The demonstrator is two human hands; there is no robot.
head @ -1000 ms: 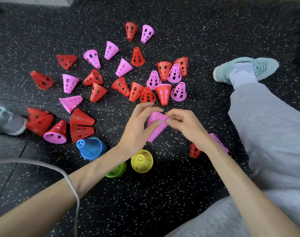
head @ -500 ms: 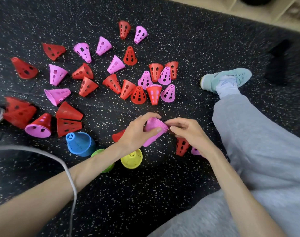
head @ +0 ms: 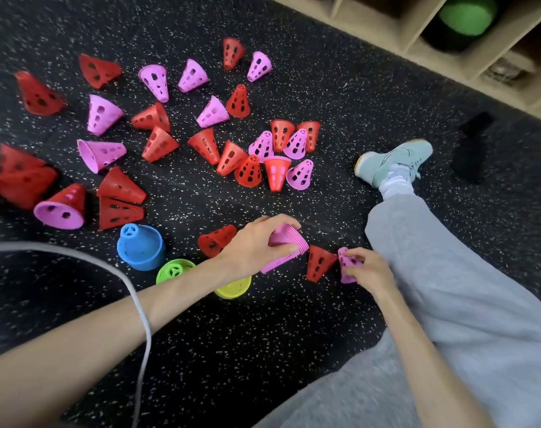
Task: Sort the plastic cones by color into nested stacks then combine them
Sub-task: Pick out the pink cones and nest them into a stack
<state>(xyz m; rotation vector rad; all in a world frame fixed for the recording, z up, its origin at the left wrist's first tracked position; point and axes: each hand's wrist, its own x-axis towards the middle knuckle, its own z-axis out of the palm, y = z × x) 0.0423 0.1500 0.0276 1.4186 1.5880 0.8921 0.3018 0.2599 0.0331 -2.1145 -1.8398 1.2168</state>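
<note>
My left hand (head: 256, 245) grips a nested stack of pink cones (head: 289, 245) just above the floor. My right hand (head: 369, 270) pinches a single pink cone (head: 344, 264) lying beside my leg. A red cone (head: 318, 262) lies between the two hands, and another red cone (head: 216, 240) sits behind my left wrist. Several loose red and pink perforated cones (head: 207, 146) are scattered over the floor beyond. A blue stack (head: 141, 247), a green stack (head: 175, 270) and a yellow stack (head: 233, 288) stand near my left forearm.
The floor is black speckled rubber (head: 263, 350). My grey-trousered leg (head: 448, 273) and teal shoe (head: 392, 162) stretch along the right. A wooden shelf unit (head: 432, 35) with a green ball runs along the far right. A grey cable (head: 139, 304) crosses my left arm.
My right hand has left the pink stack and moved right and down onto the single pink cone by my leg. The left hand keeps hold of the stack. The view has swung to the right.
</note>
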